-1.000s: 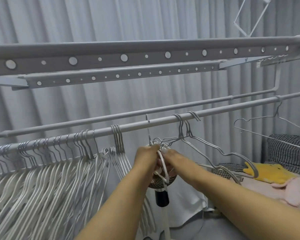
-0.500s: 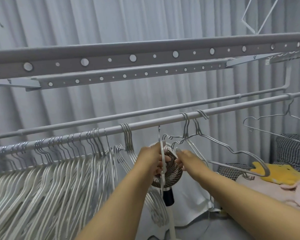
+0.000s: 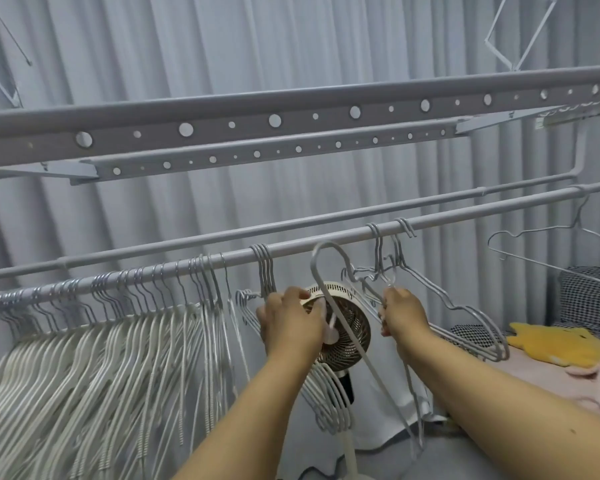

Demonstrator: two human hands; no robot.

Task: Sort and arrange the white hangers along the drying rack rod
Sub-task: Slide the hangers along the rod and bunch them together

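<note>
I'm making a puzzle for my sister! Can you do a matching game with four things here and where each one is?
Things:
1. big bunch of hangers
2. fan
3. yellow toy
4. loose hanger

Places:
A. far right, lying down
B. in the left hand
C. left end of the rod
D. behind the hands

Pairs: 1-C, 2-D, 3-A, 4-B

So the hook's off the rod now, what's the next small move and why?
Probably lift the hanger in the left hand and hook it over the rod, in the gap right of the small bunch: its hook sits just below that bare stretch.
</note>
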